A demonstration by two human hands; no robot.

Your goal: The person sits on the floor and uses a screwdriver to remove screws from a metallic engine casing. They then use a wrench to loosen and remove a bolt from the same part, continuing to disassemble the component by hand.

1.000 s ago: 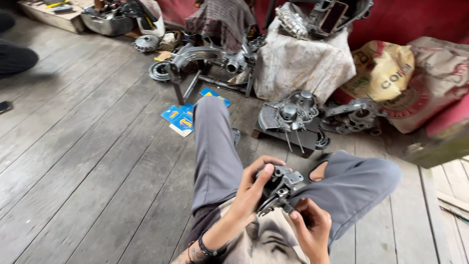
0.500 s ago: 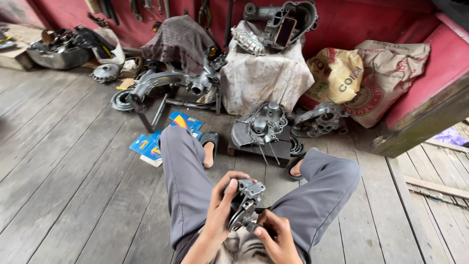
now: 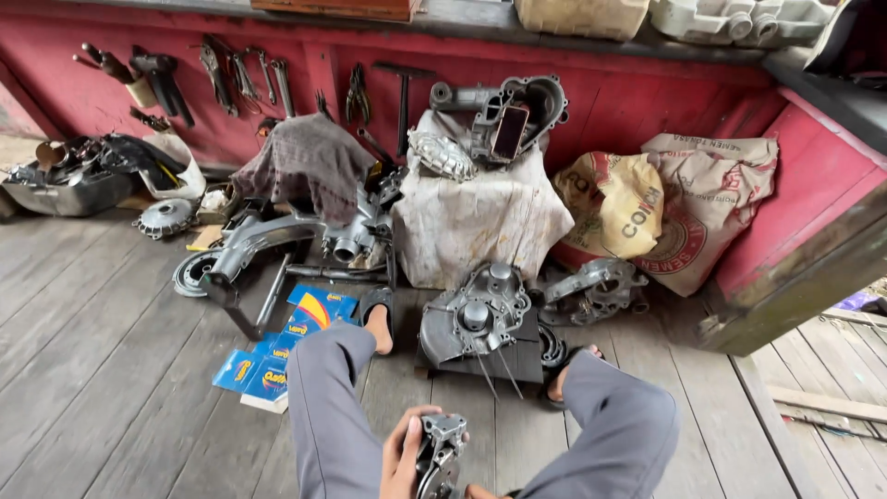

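Two hands meet at the bottom edge, between the person's grey-trousered knees: the left hand (image 3: 404, 457) has its grip wrapped around a small grey metal engine part (image 3: 441, 450), while the right hand (image 3: 480, 492) barely shows, its grip impossible to tell. Ahead on the wooden floor (image 3: 102, 370) sit an engine crankcase (image 3: 476, 323) and blue boxes (image 3: 277, 356).

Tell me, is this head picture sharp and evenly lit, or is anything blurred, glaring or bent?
Head view: soft, even daylight, no harsh glare; the grey metal engine casing on the wooden plank floor looks sharp; the left hand holding a small grey metal part is cut off at the bottom edge; the wide lens bends the red wooden wall outward.
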